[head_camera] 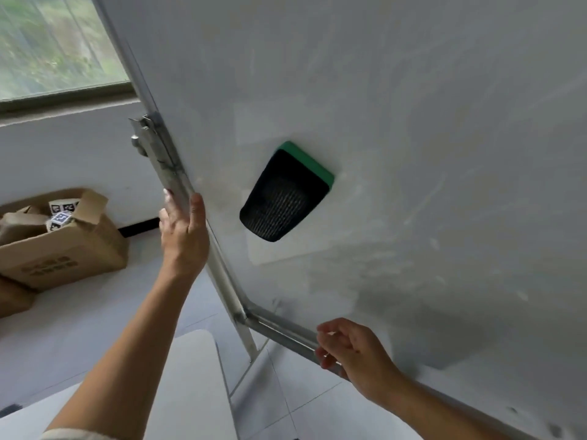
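White and smeared with faint wipe marks, a large whiteboard (413,122) fills most of the view and is seen tilted, its lower left corner near the middle of the bottom half. It is edged with a grey metal frame. The side rail (224,277) is gripped by the left hand (182,236): the thumb is laid along the front of the rail, the fingers are held close together and curled behind it. The bottom rail (282,333) is held by the right hand (352,350), its fingers curled together round the rail just right of the corner. A black eraser (284,193) with a green edge is stuck flat on the board, right of the left hand and apart from it. A metal bracket (147,134) is fixed higher on the side rail. An open cardboard box (63,255) is seen on the floor at left, below a window (54,42).
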`<state>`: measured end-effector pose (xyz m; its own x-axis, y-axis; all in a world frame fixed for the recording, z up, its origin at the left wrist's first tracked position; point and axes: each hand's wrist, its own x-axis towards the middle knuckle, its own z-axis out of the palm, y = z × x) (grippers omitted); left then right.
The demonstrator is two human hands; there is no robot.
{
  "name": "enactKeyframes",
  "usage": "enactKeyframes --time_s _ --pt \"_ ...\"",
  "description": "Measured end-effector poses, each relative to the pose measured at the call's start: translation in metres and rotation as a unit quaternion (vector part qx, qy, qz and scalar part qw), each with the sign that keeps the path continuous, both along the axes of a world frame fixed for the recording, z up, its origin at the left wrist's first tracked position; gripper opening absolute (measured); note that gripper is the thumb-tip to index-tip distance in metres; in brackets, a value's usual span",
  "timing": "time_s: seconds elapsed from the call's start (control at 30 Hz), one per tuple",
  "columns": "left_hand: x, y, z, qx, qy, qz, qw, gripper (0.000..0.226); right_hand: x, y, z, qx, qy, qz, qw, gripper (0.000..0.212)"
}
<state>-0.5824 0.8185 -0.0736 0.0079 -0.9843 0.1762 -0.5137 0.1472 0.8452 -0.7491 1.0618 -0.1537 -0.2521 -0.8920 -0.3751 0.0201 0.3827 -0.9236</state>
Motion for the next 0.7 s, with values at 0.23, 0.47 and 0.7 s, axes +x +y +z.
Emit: enactKeyframes --time_s 0.23,0.47,0.7 --pt "-0.031 -0.041 0.001 -0.022 0.054 -0.071 0.996 0.069 -0.028 -0.032 -0.01 0.032 0.03 -0.036 0.998 0.007" --pt "-0.118 -0.085 0.015 0.015 0.046 -0.179 0.983 0.066 -0.088 -0.072 -0.02 0.013 0.07 -0.054 0.996 0.004" --pt "-0.225 -0.129 0.025 0.005 -0.028 -0.273 0.962 0.053 -0.161 -0.106 -0.033 0.001 0.165 -0.058 0.985 0.009"
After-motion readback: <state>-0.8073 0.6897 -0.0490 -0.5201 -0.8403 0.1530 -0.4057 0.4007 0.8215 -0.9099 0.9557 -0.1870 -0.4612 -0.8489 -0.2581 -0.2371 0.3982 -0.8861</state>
